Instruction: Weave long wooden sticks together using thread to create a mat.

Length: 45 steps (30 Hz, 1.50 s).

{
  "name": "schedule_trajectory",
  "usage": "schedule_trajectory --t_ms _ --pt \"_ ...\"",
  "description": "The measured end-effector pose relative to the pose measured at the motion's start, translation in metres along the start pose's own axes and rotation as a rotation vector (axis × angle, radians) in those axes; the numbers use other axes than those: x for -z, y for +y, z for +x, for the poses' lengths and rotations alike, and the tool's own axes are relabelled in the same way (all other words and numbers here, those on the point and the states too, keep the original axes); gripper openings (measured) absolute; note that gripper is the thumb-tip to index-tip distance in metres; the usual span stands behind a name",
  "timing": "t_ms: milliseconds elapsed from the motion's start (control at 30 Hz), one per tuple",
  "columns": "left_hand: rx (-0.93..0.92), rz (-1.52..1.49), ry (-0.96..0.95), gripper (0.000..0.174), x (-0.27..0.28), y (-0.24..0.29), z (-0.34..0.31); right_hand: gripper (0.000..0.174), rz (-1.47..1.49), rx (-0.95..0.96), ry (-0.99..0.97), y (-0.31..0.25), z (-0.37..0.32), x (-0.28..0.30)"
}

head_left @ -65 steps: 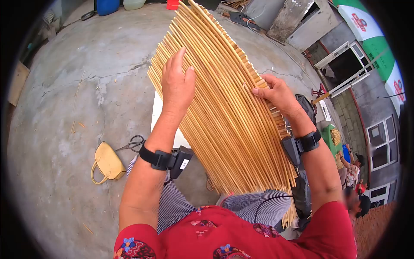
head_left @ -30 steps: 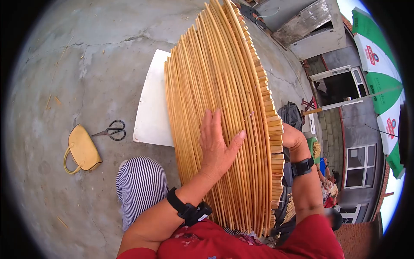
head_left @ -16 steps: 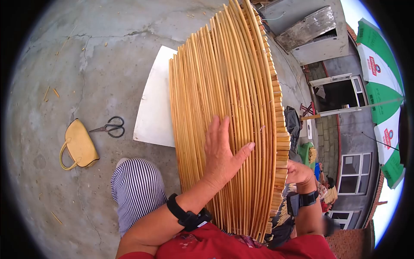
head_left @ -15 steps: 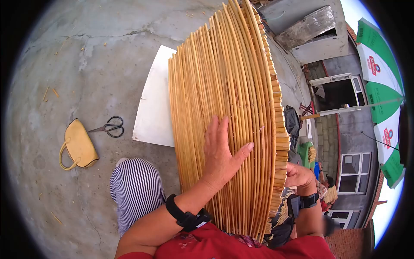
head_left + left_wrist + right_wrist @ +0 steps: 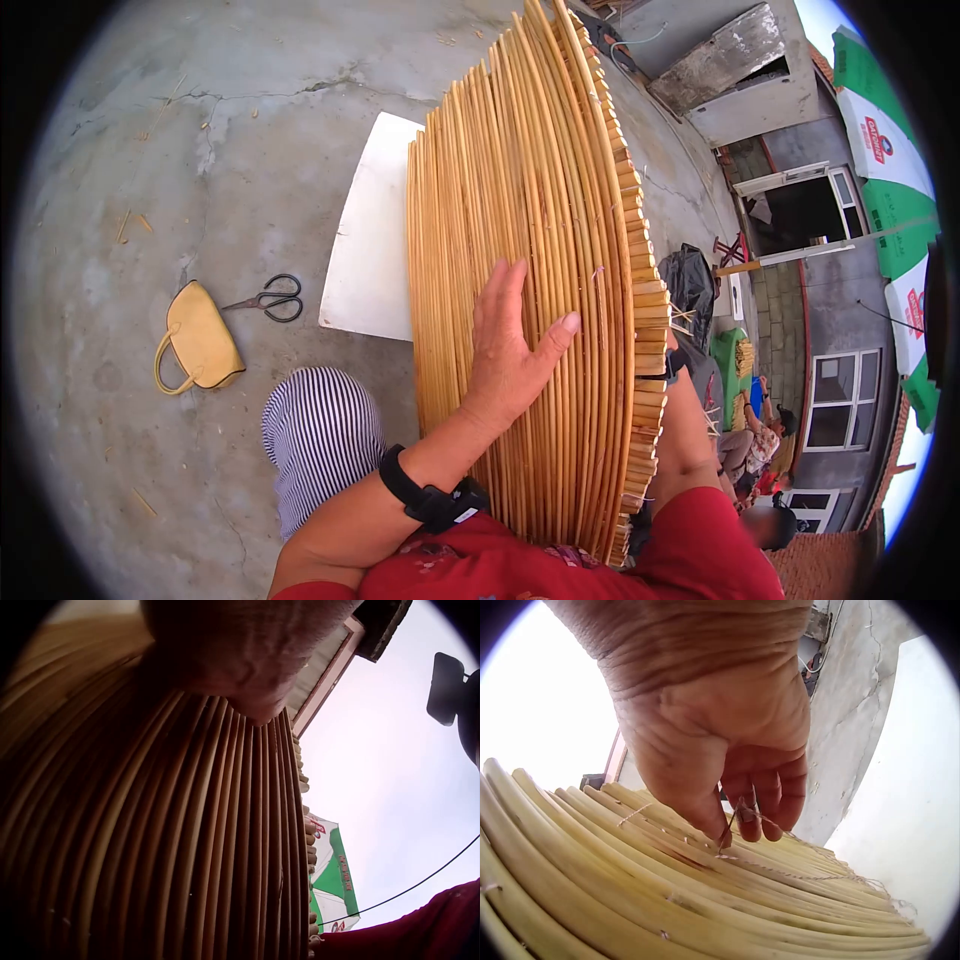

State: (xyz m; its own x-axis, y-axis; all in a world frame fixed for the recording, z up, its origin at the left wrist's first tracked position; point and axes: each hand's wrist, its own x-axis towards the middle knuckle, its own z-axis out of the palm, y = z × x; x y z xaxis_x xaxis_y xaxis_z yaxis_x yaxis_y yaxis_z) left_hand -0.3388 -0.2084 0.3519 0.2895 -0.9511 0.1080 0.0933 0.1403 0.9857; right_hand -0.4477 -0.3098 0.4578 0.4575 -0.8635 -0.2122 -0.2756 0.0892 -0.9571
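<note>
A panel of long straw-coloured stalks (image 5: 560,300) stands upright in the head view, with cut ends along its right edge. My left hand (image 5: 503,350) lies flat on its near face, fingers straight and thumb spread. The left wrist view has the same hand (image 5: 247,652) dark and close above the stalks (image 5: 217,825). Behind the panel, my right hand is hidden from the head view. In the right wrist view my right hand (image 5: 720,742) pinches a thin needle (image 5: 727,829) at the stalks (image 5: 727,900); a twisted thread (image 5: 802,875) runs from it across them.
A white board (image 5: 365,240) sits behind the panel's left edge. Black scissors (image 5: 275,298) and a yellow bag (image 5: 200,340) lie on the concrete floor to the left. A black plastic bag (image 5: 690,280) and seated people are at the right.
My left hand moved from above the panel onto its face. My right hand left the panel's right edge and went behind it. The panel turned more upright.
</note>
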Motion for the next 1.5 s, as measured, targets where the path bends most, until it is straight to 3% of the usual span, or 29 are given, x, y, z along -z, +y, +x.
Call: schedule_trajectory --t_ms 100,200,600,767,867,900,1000,1033,1167,1333,1500 --pt "-0.016 0.112 -0.006 0.074 0.004 0.002 0.005 0.037 0.071 -0.015 0.018 -0.004 0.003 -0.007" --pt "-0.061 0.037 0.044 0.073 0.007 -0.003 0.013 0.039 0.108 -0.030 0.023 -0.008 0.007 -0.010" --pt "0.017 0.063 0.026 0.068 0.015 0.008 0.014 0.044 0.147 -0.038 0.036 -0.023 0.014 -0.023" --pt "0.002 0.054 0.047 0.068 0.015 0.008 0.014 0.045 -0.078 0.034 -0.149 -0.012 0.023 0.015" --pt "-0.001 0.038 0.036 0.067 0.017 0.008 0.014 0.044 -0.033 -0.089 -0.010 -0.017 0.024 0.004" --pt "-0.006 0.033 0.028 0.067 0.018 0.007 0.014 0.044 0.064 -0.173 0.166 -0.032 0.021 -0.029" --pt "0.005 0.072 0.046 0.067 0.017 0.011 0.014 0.043 0.057 -0.097 0.127 -0.026 0.019 -0.022" --pt "0.005 0.067 0.046 0.067 0.017 0.011 0.015 0.043 0.060 -0.157 0.203 -0.035 0.018 -0.035" --pt "-0.008 0.067 0.045 0.066 0.018 0.008 0.015 0.050 -0.048 -0.099 0.053 -0.026 0.023 -0.010" --pt "-0.009 0.071 0.023 0.066 0.018 0.008 0.016 0.039 -0.039 0.135 -0.402 -0.007 0.047 0.039" --pt "-0.018 0.056 0.010 0.065 0.018 0.007 0.016 0.038 -0.011 0.098 -0.373 -0.003 0.048 0.045"
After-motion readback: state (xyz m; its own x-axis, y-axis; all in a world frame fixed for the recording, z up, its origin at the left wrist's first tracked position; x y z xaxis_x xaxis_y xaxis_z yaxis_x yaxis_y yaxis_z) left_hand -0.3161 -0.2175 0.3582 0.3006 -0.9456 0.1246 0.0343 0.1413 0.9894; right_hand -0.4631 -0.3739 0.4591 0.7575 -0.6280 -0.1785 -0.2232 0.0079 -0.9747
